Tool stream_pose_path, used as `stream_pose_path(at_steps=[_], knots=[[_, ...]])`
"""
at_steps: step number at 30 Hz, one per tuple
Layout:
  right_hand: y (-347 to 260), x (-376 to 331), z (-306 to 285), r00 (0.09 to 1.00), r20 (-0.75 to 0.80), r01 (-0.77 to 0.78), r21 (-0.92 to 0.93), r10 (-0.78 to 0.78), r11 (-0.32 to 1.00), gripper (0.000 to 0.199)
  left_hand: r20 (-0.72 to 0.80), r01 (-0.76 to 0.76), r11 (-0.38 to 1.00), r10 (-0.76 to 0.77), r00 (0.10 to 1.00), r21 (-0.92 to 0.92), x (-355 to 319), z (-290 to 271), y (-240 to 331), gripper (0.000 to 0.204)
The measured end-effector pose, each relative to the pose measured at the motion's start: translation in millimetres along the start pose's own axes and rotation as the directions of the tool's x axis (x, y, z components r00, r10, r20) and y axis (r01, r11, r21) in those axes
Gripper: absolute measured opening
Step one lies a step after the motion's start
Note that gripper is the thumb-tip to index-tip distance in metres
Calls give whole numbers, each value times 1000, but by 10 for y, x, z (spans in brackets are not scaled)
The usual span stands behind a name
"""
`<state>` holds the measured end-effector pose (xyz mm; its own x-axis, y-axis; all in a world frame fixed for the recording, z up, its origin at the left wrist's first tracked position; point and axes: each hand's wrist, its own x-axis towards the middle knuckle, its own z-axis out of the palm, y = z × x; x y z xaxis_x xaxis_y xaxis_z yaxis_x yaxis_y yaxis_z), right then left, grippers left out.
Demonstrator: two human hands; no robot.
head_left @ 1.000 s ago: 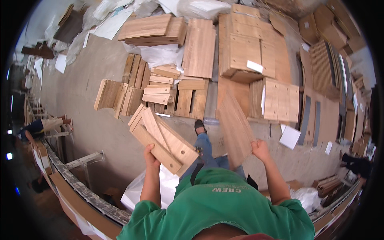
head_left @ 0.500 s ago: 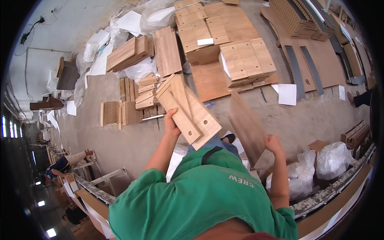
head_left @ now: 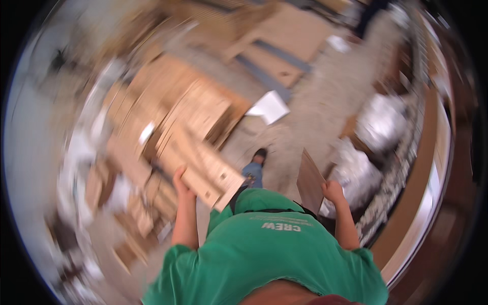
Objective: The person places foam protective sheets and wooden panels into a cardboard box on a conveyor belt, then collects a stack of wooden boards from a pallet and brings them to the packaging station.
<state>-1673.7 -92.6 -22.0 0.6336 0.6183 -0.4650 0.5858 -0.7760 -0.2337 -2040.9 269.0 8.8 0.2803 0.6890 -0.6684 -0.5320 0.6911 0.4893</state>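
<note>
The whole room has swung round since half a second ago: the stacks of boards that lay ahead of the person now smear off to their left, badly blurred, and a curved wooden edge [head_left: 406,239] fills the right side. The two pieces have stayed in the hands through the turn.

The left hand [head_left: 181,182] is closed on the lower edge of a pale wooden slatted panel [head_left: 203,170], fingers wrapped round it. The panel is made of flat light boards joined with cross battens; it tilts up and away from the hand, out over the stacked wood [head_left: 178,101] on the floor, its near corner just above the green shirt [head_left: 264,254]. The right hand [head_left: 333,192] grips the bottom of a darker brown board [head_left: 309,179], thin and flat, held nearly upright on edge beside the person's right side; the fingers are clenched round its lower end.

Between the two pieces a shoe [head_left: 260,153] and a bit of blue trouser leg show on the grey floor [head_left: 315,107]. A white sheet [head_left: 269,107] lies on that floor further off.

As for containers, pale plastic bags [head_left: 378,122] sit bulging along the right, near the curved edge; what is in them I cannot make out through the blur.
</note>
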Motion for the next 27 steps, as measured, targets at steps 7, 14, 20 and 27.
stream_pose_path(at_steps=[7, 14, 20, 27], knots=[[663, -41, -1038, 858, -170, -429, 282, 484, 858, 39, 281, 113, 961, -184, 942, 253, 1009, 1774, -412, 60], [1174, 453, -1420, 646, -361, -410, 580, 673, 704, 35, 517, 195, 910, -373, 770, 367, 1660, 3958, -1591, 63], [2008, 1718, -1978, 639, -445, -308, 599, 627, 739, 32, 517, 255, 869, -464, 719, 424, 2056, 5386, -2658, 61], [2895, 3137, -3008, 499, -574, -223, 639, 649, 736, 35, 519, 211, 878, -432, 738, 430, 2271, 6832, -3461, 59]])
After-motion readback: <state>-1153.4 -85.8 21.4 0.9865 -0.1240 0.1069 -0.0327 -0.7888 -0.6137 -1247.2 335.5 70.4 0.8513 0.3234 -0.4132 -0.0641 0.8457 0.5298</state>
